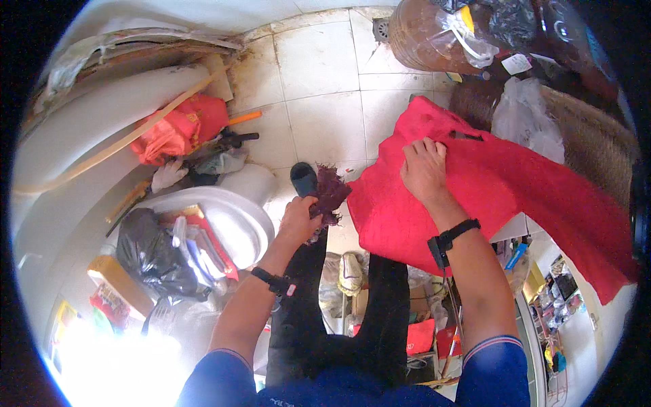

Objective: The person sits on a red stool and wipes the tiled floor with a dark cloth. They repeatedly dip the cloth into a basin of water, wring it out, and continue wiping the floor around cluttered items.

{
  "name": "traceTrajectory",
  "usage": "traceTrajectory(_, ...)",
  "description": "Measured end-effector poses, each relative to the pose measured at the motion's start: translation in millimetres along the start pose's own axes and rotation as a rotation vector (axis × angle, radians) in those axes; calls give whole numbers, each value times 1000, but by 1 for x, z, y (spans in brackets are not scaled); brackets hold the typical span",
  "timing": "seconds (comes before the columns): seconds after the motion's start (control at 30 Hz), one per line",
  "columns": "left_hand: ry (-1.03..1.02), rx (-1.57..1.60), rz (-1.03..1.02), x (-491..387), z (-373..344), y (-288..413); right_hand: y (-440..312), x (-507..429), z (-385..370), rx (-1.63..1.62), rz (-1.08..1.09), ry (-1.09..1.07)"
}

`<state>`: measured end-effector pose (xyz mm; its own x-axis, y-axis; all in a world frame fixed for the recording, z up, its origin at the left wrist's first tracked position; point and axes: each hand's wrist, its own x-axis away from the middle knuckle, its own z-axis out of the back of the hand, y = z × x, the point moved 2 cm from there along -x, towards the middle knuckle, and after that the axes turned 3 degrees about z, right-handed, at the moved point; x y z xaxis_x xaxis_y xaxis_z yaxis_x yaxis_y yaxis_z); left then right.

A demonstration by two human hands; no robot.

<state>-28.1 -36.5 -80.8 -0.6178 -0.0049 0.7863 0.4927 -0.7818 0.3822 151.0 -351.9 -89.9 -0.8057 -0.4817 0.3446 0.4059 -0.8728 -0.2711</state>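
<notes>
My left hand (297, 221) grips a dark maroon piece of cloth (331, 191) with ragged, frayed edges. It hangs over the front of my leg, beside my dark shoe (303, 178). To the right, my right hand (424, 170) has its fingers curled on a large red cloth (473, 188), holding it near its upper part. The red cloth spreads toward the right rim of the picture and shows a dark slit or mark (465, 136) close to the hand. What lies under most of the cloth is hidden.
A white ceramic fixture (259, 224) stands at left, with a black plastic bag (152, 254) on it. Behind it are a red bag (188, 127) and a wooden strip (127, 135). A large brown-tinted jug (419, 43) stands near a floor drain (380, 29). A translucent plastic bag (526, 119) lies at right.
</notes>
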Motion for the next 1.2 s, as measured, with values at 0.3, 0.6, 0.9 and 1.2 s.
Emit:
traceTrajectory(0.3, -15, 34, 38, 116, 20, 13, -21, 99, 71, -99, -115, -113)
traceTrajectory(0.6, 8, 46, -27, 198, 51, 78, 7, 273, 106, -370, -408, -139)
traceTrajectory(0.9, 41, 0, -30, 264, 80, 115, 15, 293, 387, -239, -312, 401)
traceTrajectory(1.2, 107, 35, -37, 326, 82, 112, 64, 270, 527, 162, -257, 760)
